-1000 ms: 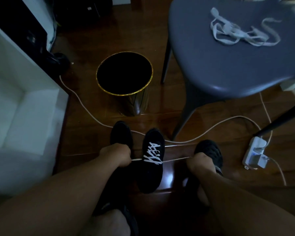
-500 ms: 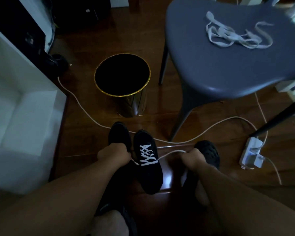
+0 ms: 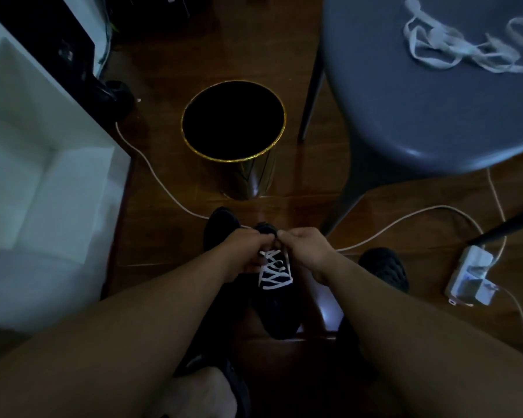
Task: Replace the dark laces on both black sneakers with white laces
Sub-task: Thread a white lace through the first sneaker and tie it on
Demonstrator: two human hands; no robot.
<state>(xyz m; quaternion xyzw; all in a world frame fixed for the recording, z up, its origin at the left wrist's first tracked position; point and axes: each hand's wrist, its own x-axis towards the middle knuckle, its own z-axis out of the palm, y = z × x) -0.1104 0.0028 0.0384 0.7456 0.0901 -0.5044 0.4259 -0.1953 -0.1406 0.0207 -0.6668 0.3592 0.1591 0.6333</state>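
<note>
**Both hands on the white lace above the sneaker tongue**

Grip on both sides: fingers curled and pinching the white lace [image 3: 274,268] ends close together over the top eyelets. Left hand [image 3: 248,251] and right hand [image 3: 307,248] nearly touching at the fingertips, just above the laced sneaker [image 3: 280,309]. White lace crossed in several rows down the front of that sneaker, with one strand running up its right edge toward the right hand. Laced sneaker standing on the wooden floor [image 3: 169,236], toe pointing toward the camera wearer. Second sneaker [image 3: 221,224] just beside it on the left, partly hidden behind the left hand; lace colour there cannot be told. Loose white lace [image 3: 465,49] lying in a tangle on the grey chair seat [image 3: 420,110], well apart from the hands. Black bin [image 3: 233,122] with gold rim on the floor beyond the sneakers. White cable [image 3: 151,167] running across the floor behind the sneakers. White power strip [image 3: 468,276] on the floor at right, near a dark perforated shoe [image 3: 384,267]
</note>
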